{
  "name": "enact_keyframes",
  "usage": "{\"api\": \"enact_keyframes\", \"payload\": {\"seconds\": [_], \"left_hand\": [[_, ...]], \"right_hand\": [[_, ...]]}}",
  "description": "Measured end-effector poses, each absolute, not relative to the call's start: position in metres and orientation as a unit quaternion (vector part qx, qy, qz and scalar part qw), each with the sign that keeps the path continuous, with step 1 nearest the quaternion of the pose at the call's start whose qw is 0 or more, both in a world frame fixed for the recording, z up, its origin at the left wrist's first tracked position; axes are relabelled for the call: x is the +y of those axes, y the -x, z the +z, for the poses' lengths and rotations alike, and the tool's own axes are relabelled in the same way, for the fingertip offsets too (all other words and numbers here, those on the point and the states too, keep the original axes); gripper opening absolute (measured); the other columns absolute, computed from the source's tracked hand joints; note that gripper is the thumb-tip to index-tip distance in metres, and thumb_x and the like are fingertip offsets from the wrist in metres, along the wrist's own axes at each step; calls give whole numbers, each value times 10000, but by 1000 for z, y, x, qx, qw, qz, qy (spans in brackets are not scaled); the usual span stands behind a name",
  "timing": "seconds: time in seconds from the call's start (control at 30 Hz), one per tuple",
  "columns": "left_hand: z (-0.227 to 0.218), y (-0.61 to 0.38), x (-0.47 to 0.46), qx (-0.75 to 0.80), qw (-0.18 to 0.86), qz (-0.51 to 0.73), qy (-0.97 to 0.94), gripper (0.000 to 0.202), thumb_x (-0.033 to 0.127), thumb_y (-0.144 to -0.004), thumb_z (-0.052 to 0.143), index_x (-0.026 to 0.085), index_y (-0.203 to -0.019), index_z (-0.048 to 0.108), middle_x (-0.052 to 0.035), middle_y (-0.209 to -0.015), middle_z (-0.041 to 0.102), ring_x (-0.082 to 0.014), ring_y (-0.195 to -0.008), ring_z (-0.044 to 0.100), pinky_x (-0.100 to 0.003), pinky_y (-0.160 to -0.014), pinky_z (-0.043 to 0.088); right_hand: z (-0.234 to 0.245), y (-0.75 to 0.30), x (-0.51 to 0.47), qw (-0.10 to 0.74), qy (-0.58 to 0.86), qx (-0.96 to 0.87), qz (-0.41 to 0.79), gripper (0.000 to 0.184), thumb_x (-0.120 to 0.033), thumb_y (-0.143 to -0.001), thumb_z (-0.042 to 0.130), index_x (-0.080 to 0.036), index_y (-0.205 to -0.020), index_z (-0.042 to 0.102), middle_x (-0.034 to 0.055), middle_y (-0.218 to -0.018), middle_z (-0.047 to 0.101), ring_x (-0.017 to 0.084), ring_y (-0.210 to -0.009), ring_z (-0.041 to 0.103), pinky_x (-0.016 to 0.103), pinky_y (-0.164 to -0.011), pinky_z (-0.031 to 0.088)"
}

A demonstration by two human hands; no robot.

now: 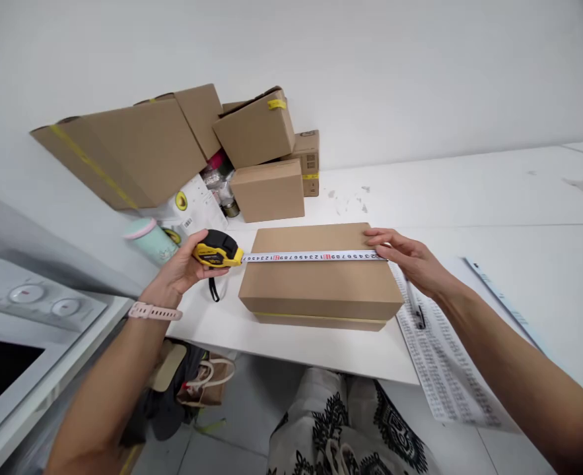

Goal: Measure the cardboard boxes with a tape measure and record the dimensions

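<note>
My left hand (187, 267) is closed around a yellow and black tape measure (216, 249), held just off the left end of a closed cardboard box (315, 284). The white blade (301, 257) is drawn out along the box's top, its numbers facing up. At the box's right end, my right hand (405, 254) pinches the blade's far end between thumb and fingers, touching the box edge. A black wrist strap (214, 289) hangs from the tape measure's case.
Several cardboard boxes (268, 191) are stacked at the back left, near a mint bottle (152, 241) with a pink lid. A printed sheet (434, 359) with a pen (416, 310) lies right of the measured box. A white appliance (34, 297) stands left; a paper bag (212, 379) is below the table.
</note>
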State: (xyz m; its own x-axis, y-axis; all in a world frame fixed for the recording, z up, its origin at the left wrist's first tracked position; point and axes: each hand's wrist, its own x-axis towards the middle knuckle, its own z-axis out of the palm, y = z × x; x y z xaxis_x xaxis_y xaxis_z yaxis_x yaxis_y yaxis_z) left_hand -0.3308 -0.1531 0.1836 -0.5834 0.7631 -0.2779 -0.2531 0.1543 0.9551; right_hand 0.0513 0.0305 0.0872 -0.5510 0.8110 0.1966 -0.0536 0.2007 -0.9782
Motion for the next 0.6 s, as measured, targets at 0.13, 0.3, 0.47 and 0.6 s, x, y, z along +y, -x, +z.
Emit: {"api": "enact_keyframes", "payload": {"seconds": [0.13, 0.3, 0.47, 0.6], "left_hand": [[181, 332, -152, 644, 408, 617, -195, 261, 358, -807, 722, 127, -924, 686, -114, -782, 756, -282, -665, 749, -462, -562, 638], [180, 333, -154, 642, 411, 615, -203, 251, 365, -833, 689, 131, -924, 694, -118, -777, 762, -286, -681, 753, -457, -579, 640], [176, 335, -156, 657, 403, 599, -218, 296, 424, -811, 710, 156, -936, 701, -98, -782, 765, -285, -671, 751, -447, -579, 638], [185, 316, -167, 649, 344, 650, -193, 192, 328, -807, 715, 160, -896, 693, -57, -750, 753, -245, -652, 739, -385, -559, 638]], "right_hand": [[87, -50, 30, 383, 287, -664, 574, 254, -538, -781, 763, -320, -910, 760, 20, -1443, 567, 301, -1430, 410, 498, -1152, 351], [88, -50, 29, 385, 286, -663, 575, 269, -548, -777, 763, -313, -908, 758, 26, -1444, 566, 307, -1407, 439, 507, -1145, 360], [89, -49, 28, 392, 294, -668, 560, 313, -566, -767, 763, -291, -917, 752, 39, -1459, 555, 301, -1339, 506, 486, -1073, 431], [100, -55, 20, 387, 385, -686, 482, 400, -601, -742, 767, -270, -964, 750, 69, -1138, 705, 241, -940, 654, 427, -830, 519]]}}
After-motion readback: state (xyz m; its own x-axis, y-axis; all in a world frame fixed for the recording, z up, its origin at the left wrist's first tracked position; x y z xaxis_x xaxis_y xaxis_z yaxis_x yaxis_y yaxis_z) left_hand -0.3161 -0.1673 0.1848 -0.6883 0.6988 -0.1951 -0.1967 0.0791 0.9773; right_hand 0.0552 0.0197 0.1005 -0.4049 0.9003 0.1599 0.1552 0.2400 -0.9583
